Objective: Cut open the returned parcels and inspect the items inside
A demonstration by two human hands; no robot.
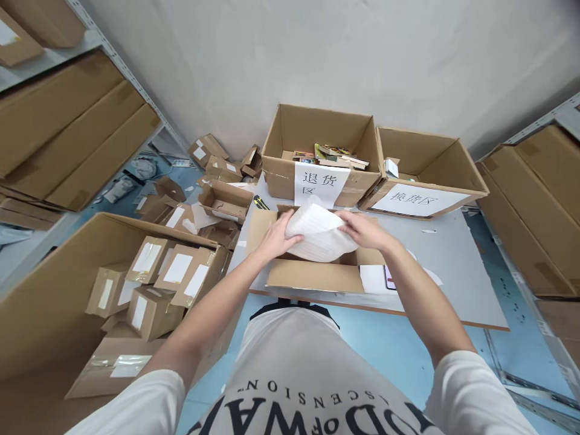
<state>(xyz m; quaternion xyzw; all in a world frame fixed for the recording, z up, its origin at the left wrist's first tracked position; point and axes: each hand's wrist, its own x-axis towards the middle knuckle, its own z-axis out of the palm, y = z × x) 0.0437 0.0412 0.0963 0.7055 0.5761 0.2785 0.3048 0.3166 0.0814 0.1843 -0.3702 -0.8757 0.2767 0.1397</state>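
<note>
both hands, left hand and right hand, gripped a white foam sheet with clenched fingers above an open carton on the bench, the sheet hiding the carton's contents.

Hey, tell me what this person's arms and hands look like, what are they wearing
Both hands, left hand and right hand, are bare: no gloves, rings or watch visible. The forearms are uncovered; short white sleeves end above the elbows, part of a white T-shirt with dark lettering.
</note>
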